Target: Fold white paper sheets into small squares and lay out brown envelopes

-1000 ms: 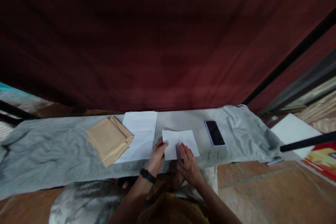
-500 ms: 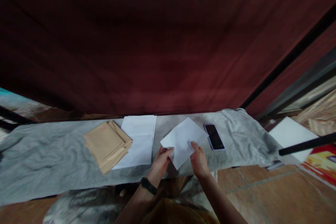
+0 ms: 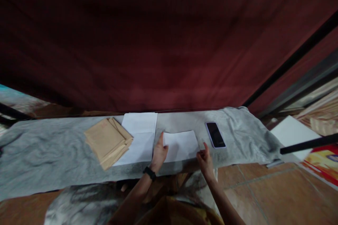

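Note:
A folded white sheet of paper (image 3: 181,146) lies squared up before me over the grey cloth. My left hand (image 3: 159,154) grips its left edge, thumb on top and the index finger stretched along the side; a dark band is on that wrist. At the lower right corner, my right hand (image 3: 205,160) has its index finger extended while the other fingers curl at the paper's edge. A stack of white paper sheets (image 3: 139,140) with a crease across it lies left of my left hand. Partly covering that stack is a pile of brown paper envelopes (image 3: 107,140).
A phone (image 3: 216,135) with a dark screen rests right of my right hand. Grey cloth (image 3: 47,154) covers the narrow bench. Behind it hangs a dark red curtain (image 3: 163,49). Black metal bars (image 3: 290,54) and a white board (image 3: 295,135) stand at the right.
The white sheet has turned from a diamond tilt to square and come lower. My left hand has moved up along its left edge; my right hand has shifted slightly right, index finger now extended.

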A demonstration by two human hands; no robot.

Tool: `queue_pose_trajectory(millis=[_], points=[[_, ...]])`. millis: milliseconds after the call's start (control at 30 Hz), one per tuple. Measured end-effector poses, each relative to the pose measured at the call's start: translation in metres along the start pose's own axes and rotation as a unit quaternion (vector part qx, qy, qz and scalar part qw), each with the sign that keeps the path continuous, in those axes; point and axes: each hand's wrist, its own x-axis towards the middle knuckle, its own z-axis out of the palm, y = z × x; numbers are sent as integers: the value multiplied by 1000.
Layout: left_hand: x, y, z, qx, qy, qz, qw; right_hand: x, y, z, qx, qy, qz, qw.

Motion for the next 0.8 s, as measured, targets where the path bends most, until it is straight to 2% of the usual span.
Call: queue_pose_trajectory(millis=[100,233,300,367,433,567,667,800], points=[[-2,-11,4,109,-23,57,992,-8,0,-2,-100,-22,-59,993],[-6,-16,4,217,-16,111,970,-10,3,-5,-218,-15,-144,965],[-10,-14,5,277,-7,139,951,-8,4,-5,-274,4,-161,948],[-15,-11,11,318,-22,174,932,-4,1,-3,-305,17,-171,937],[-21,-9,21,329,-73,218,916,1,-5,4,-290,8,-196,937],[-37,-11,43,345,-195,283,873,12,-21,35,-188,-91,-254,944],[-49,-19,49,361,-211,289,861,21,-29,56,-187,-145,-280,930],[-60,-27,42,362,-202,309,856,35,-31,70,-207,-155,-293,920]])
